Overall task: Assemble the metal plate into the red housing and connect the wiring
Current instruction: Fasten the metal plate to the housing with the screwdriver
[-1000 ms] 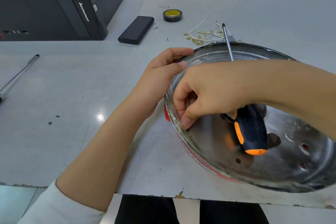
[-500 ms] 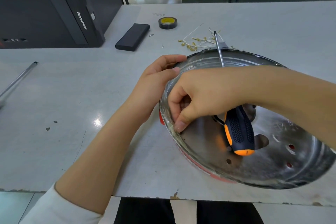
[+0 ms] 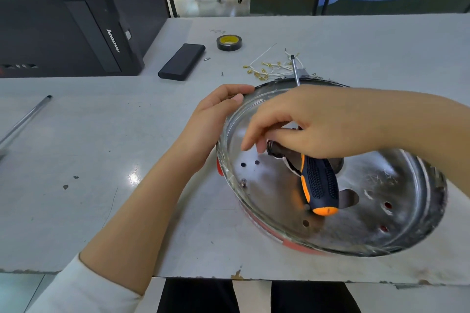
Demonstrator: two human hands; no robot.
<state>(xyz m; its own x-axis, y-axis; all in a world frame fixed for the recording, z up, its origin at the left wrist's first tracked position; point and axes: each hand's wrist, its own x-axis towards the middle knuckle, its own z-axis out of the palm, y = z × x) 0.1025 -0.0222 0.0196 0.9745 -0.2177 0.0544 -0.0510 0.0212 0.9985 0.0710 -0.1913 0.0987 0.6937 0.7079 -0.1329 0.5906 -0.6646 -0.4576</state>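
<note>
The round metal plate (image 3: 368,223) sits in the red housing (image 3: 292,244), of which only a thin red edge shows along the lower left. My left hand (image 3: 216,124) grips the plate's left rim. My right hand (image 3: 312,122) hovers over the plate, fingers pointing down and left, with the black and orange screwdriver (image 3: 319,183) tucked under the palm; its shaft sticks out behind the hand. A small screw (image 3: 243,181) sits in a hole near the plate's left edge. White wires with brass terminals (image 3: 269,68) lie on the table behind the plate.
A black tape roll (image 3: 229,42), a black flat box (image 3: 181,65) and a black computer case (image 3: 66,35) stand at the back left. A pen (image 3: 25,119) lies at the far left. The table's front edge (image 3: 254,277) runs just below the housing.
My right hand has lifted off the plate's left edge and moved up and right, uncovering two holes and a screw there. The left hand stays on the rim.
</note>
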